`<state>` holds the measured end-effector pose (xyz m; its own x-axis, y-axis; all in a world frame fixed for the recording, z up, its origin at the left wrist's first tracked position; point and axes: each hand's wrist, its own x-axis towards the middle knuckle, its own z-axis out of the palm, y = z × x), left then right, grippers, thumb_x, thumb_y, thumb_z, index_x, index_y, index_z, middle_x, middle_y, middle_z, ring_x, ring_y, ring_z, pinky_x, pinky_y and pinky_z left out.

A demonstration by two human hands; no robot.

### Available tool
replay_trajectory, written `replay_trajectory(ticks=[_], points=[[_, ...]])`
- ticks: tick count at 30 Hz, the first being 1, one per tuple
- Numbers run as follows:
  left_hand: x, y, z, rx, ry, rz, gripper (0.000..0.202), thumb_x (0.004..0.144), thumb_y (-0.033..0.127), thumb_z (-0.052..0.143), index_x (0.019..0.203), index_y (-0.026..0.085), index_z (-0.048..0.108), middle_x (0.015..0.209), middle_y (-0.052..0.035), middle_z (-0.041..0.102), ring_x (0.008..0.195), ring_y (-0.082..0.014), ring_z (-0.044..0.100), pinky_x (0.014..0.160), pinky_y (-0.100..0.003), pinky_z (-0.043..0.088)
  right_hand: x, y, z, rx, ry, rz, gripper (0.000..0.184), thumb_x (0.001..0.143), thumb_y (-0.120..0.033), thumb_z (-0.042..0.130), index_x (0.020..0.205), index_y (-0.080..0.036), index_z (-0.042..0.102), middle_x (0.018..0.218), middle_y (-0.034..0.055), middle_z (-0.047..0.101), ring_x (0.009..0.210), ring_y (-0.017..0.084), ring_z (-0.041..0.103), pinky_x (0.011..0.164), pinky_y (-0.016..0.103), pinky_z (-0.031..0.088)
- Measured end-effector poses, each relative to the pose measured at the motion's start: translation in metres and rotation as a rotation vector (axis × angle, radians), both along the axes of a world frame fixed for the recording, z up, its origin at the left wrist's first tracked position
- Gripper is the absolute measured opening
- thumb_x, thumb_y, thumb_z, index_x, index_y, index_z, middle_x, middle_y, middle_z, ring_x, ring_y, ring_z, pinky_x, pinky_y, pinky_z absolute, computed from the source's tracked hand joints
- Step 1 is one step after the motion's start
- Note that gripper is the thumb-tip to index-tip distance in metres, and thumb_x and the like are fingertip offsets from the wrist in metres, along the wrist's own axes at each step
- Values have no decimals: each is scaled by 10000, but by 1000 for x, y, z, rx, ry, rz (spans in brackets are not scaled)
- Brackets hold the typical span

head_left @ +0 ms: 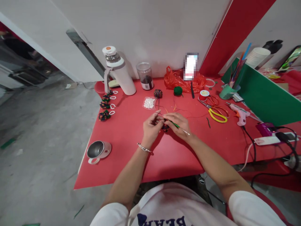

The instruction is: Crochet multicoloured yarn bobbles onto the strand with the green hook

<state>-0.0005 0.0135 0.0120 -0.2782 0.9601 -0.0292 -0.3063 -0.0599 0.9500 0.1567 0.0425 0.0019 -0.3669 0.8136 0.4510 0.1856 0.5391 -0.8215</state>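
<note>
Between my hands, over the red table, is a small dark multicoloured crochet piece point(166, 128). My left hand point(150, 128) pinches it, fingers partly hiding it. My right hand point(180, 122) is closed around a crochet hook point(175, 125) with a green grip, its tip close to the left fingers. Yarn runs from the piece up to a multicoloured yarn ball point(158, 93). A green yarn ball point(178, 91) lies to its right. Just beyond my left hand is a clear packet of white beads point(149, 103). Several crocheted pieces with beaded loops point(104, 115) line the left edge.
A steel-lined mug point(98, 150) stands at the left edge, with a large white bottle point(123, 77) and a clear jar point(145, 77) at the back. To the right lie yellow-handled pliers point(217, 116), a red thread spool point(203, 95), a pink glue gun point(241, 114) and a power strip point(270, 138).
</note>
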Motion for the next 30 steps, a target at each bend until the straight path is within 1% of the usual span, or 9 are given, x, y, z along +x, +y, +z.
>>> replay_trajectory(ticks=[3,6,8,10,12,14,16,20,30], points=[[-1,0,-1,-7,-51,-12,441,617,109,838,1048,185,782,740,-6,720,674,-105,640,687,-227,530,-2,-3,-5,27,-25,-29,255,946,-462,626,1106,-318,763,1231,82,738,1148,259,657,1091,473,480],[-5,1,0,-52,-176,-88,398,603,169,881,989,171,788,713,-15,710,625,-109,627,618,-229,522,-3,-3,-8,-45,54,-21,294,905,-541,661,1078,-332,773,1218,72,745,1172,273,654,1115,489,464],[-10,1,3,-89,-215,-143,398,576,173,909,959,164,799,700,-18,696,581,-100,599,545,-213,489,-2,0,-9,-176,164,3,331,872,-595,680,1048,-334,781,1152,58,765,1130,261,678,1074,462,500],[-15,1,5,-115,-212,-218,386,564,176,926,931,157,809,709,-32,700,575,-103,597,518,-215,481,-1,5,-11,-373,306,46,369,838,-644,693,987,-321,790,1028,45,783,1002,231,715,951,403,566],[-19,0,6,-130,-182,-296,375,555,178,939,908,152,816,734,-56,721,610,-128,629,558,-248,520,2,11,-12,-561,415,114,396,787,-664,735,907,-291,794,900,34,782,852,192,723,813,338,589],[-20,0,6,-136,-143,-334,386,533,168,949,896,154,819,766,-72,745,659,-155,661,621,-291,556,5,17,-11,-666,452,176,400,746,-643,785,847,-256,793,819,29,770,766,161,709,741,290,579],[-21,-1,5,-152,-98,-361,409,519,163,954,905,155,820,781,-74,756,673,-163,668,648,-309,559,8,21,-10,-701,450,221,394,729,-612,816,814,-228,792,770,26,759,708,138,690,678,252,561],[-23,-1,5,-175,-13,-395,382,539,216,945,893,146,822,733,-54,744,629,-136,631,638,-292,522,16,25,-5,-720,449,303,374,737,-569,831,791,-201,791,729,32,759,638,120,669,600,224,544],[-27,-3,8,-199,76,-450,299,608,261,898,879,158,825,768,-51,755,635,-123,609,653,-273,479,35,29,5,-741,304,421,316,809,-487,800,807,-172,772,800,53,791,666,135,722,676,253,590]])
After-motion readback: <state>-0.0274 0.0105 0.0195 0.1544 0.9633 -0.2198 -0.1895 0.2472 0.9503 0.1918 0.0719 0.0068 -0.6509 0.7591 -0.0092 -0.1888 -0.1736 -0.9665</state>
